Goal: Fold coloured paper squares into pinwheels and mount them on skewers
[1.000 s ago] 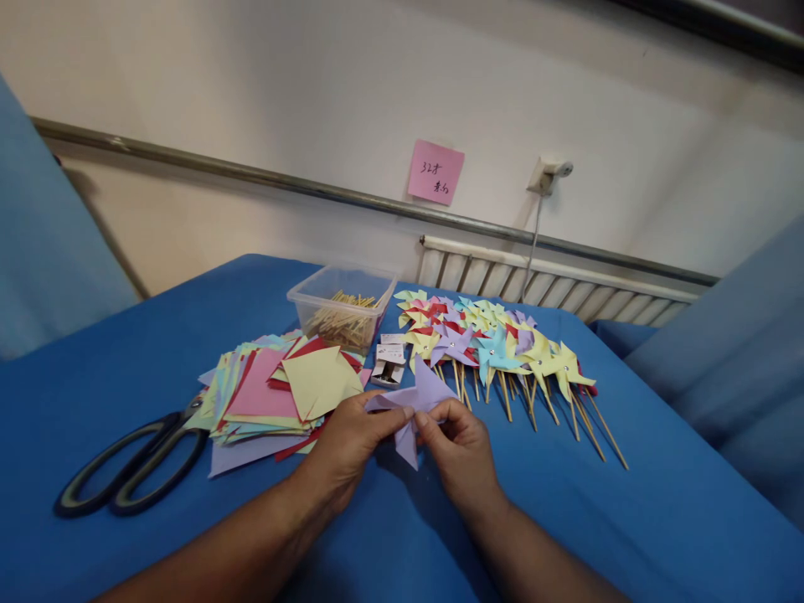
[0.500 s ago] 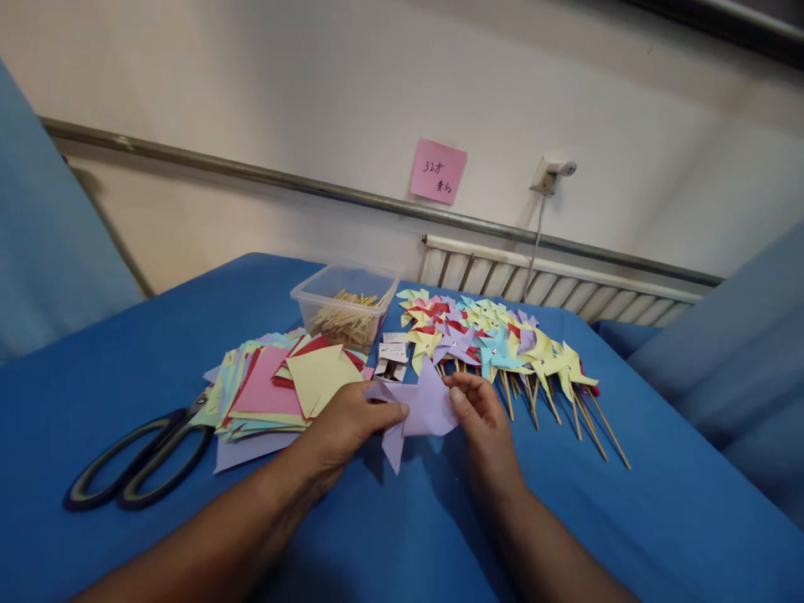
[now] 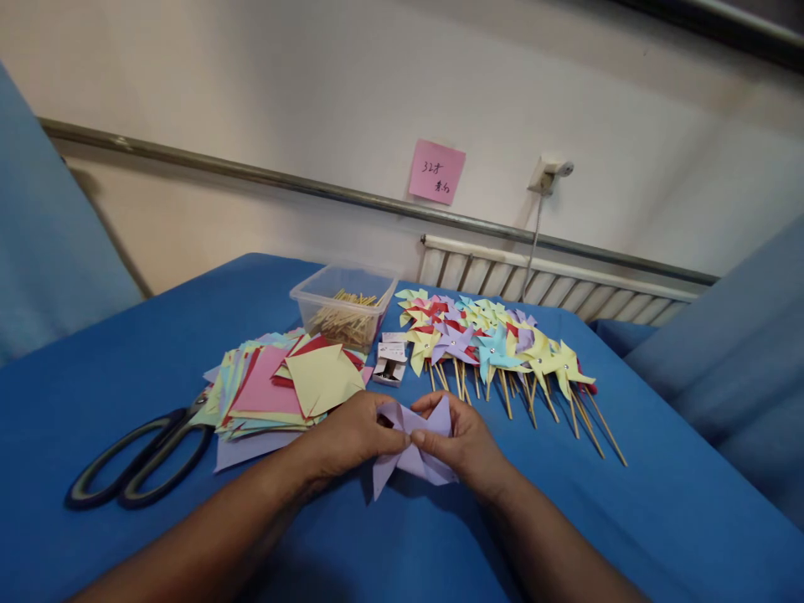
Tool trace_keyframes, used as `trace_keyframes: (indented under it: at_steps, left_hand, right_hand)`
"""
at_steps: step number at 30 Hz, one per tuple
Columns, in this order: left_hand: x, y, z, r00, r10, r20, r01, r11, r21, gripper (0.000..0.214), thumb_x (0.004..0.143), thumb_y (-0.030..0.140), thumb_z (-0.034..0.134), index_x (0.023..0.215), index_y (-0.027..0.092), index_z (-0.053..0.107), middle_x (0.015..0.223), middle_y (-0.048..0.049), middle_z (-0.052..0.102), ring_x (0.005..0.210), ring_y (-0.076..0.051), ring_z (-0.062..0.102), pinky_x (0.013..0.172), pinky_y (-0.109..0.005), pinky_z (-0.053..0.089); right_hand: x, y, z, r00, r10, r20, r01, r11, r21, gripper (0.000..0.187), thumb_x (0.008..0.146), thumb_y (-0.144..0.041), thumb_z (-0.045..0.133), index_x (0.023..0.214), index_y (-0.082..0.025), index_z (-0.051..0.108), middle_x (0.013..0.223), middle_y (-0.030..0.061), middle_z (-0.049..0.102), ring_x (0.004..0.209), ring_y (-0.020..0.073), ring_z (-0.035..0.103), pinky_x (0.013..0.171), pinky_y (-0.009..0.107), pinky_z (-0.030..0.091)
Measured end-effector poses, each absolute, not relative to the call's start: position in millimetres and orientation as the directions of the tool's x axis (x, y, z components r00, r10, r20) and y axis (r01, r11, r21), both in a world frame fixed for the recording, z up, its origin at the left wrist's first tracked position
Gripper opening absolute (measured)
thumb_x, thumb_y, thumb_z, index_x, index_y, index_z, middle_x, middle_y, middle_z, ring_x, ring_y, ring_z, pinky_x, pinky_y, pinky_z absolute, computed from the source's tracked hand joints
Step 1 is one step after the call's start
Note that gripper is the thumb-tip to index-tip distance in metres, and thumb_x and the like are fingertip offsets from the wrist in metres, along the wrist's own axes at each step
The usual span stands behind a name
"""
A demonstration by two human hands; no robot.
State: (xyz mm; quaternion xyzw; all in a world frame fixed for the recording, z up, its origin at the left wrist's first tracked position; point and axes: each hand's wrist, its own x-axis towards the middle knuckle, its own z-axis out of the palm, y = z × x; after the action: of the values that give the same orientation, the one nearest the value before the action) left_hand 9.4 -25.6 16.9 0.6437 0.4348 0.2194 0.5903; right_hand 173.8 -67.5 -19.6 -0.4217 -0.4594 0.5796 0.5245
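Note:
A purple paper pinwheel (image 3: 411, 465) without a stick is between my two hands, low over the blue cloth. My left hand (image 3: 364, 431) pinches it from the left, thumb near its centre. From the right, my right hand (image 3: 461, 435) presses its thumb close to the same centre, with fingers behind the paper. Some of the pinwheel's blades stick out below and above the thumbs. Just beyond my hands stands a small open white box (image 3: 390, 365); its contents look dark and small. Left of my left hand lies a pile of coloured paper squares (image 3: 270, 381).
Black-handled scissors (image 3: 144, 456) lie at the left, blades under the paper pile. A clear plastic box (image 3: 345, 306) of thin wooden sticks stands behind. Several finished pinwheels (image 3: 496, 347) on sticks lie at the right. A blue cloth (image 3: 659, 519) covers the table; a radiator (image 3: 477, 266) is behind.
My hands have come closer together and slightly nearer to me. The purple blades are now drawn toward the centre under both thumbs, where before the paper lay flatter between my hands.

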Motion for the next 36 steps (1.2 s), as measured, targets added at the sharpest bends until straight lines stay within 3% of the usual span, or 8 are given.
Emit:
trace_keyframes:
  at_steps: [5, 11, 24, 36]
  left_hand:
    - [21.8, -29.4, 11.7, 0.364, 0.905, -0.221, 0.135, 0.184, 0.974, 0.017, 0.06, 0.026, 0.072, 0.061, 0.016, 0.059, 0.052, 0.0045, 0.053, 0.048, -0.01, 0.045, 0.047, -0.021, 0.03]
    - [34.7, -39.6, -2.0, 0.36, 0.867, -0.345, -0.101, 0.403, 0.909, 0.03, 0.066, 0.032, 0.072, 0.091, 0.016, 0.064, 0.071, -0.0005, 0.064, 0.063, -0.013, 0.057, 0.062, -0.024, 0.041]
    - [34.1, -42.6, 2.6, 0.328, 0.901, -0.283, -0.316, 0.387, 0.866, 0.03, 0.064, 0.025, 0.073, 0.09, 0.013, 0.065, 0.074, -0.0043, 0.068, 0.067, -0.018, 0.062, 0.066, -0.03, 0.046]
    - [33.5, -41.4, 6.0, 0.311, 0.905, -0.289, -0.315, 0.385, 0.867, 0.025, 0.063, 0.019, 0.072, 0.087, 0.013, 0.066, 0.072, -0.0033, 0.069, 0.065, -0.017, 0.063, 0.064, -0.029, 0.048]
  right_hand:
    - [167.7, -60.6, -27.1, 0.125, 0.992, -0.011, -0.262, 0.023, -0.965, 0.033, 0.062, -0.029, 0.076, 0.087, -0.018, 0.057, 0.065, -0.004, 0.061, 0.051, 0.0095, 0.052, 0.05, 0.021, 0.041]
    - [161.5, -54.9, -33.2, 0.275, 0.959, -0.069, -0.43, 0.058, -0.901, 0.037, 0.063, -0.03, 0.075, 0.091, -0.018, 0.053, 0.072, -0.002, 0.065, 0.056, 0.0129, 0.058, 0.054, 0.025, 0.047]
    - [157.3, -61.1, -29.1, 0.201, 0.979, -0.026, -0.51, 0.082, -0.856, 0.036, 0.064, -0.028, 0.077, 0.09, -0.018, 0.055, 0.07, -0.0014, 0.066, 0.054, 0.0119, 0.059, 0.053, 0.024, 0.046]
    - [158.5, -64.3, -27.8, 0.191, 0.982, 0.003, -0.427, 0.086, -0.9, 0.034, 0.068, -0.034, 0.075, 0.092, -0.018, 0.056, 0.074, -0.0004, 0.064, 0.056, 0.0122, 0.058, 0.055, 0.024, 0.046]
